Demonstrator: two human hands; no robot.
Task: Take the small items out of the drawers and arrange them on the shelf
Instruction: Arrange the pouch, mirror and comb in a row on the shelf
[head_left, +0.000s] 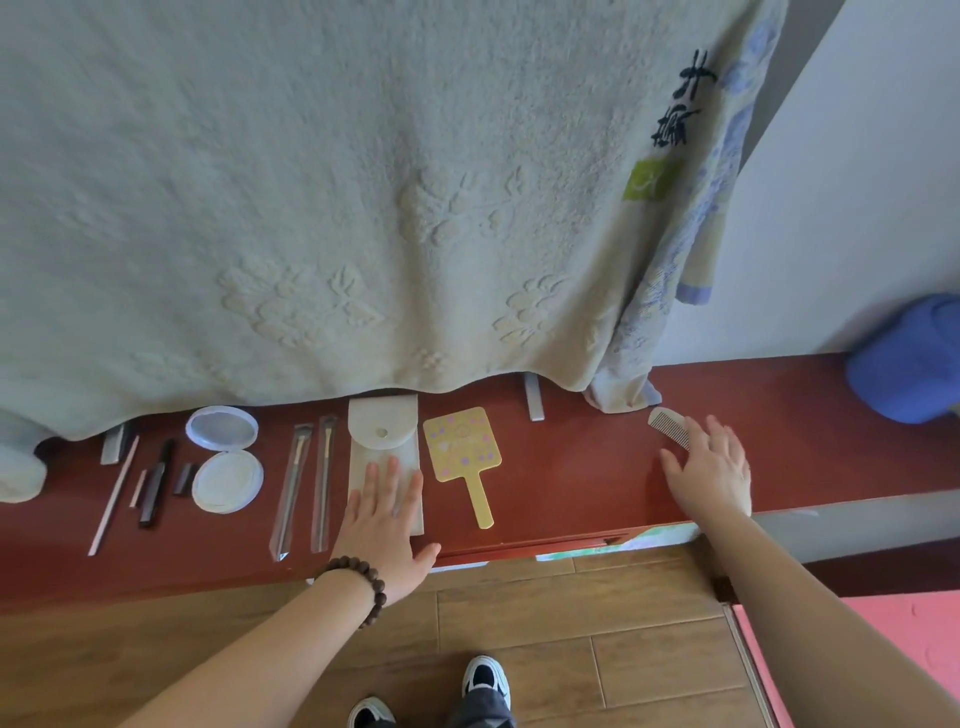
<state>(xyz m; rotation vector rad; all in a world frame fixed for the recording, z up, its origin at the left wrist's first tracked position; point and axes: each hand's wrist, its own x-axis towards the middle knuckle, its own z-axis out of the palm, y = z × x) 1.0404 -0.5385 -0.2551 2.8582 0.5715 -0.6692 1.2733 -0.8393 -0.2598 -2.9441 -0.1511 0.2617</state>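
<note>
A red-brown shelf (571, 457) runs across the view with small items laid in a row. My left hand (384, 525) lies flat, fingers straight, on the lower half of a white pouch (382, 434). A yellow hand mirror (462, 452) lies just right of the pouch. My right hand (711, 467) is spread flat on the shelf, its fingertips touching a white comb (670, 423). Left of the pouch lie two wrapped brushes (306, 478), an open round compact (226, 457), a dark mascara tube (156, 483) and a thin pink stick (114, 493).
A large pale towel (337, 208) hangs down behind the shelf, covering its back. A patterned cloth (691, 249) hangs at the right. A blue cap (909, 358) sits at the shelf's right end. Below are wooden floor (571, 623), my shoes and a pink mat (883, 660).
</note>
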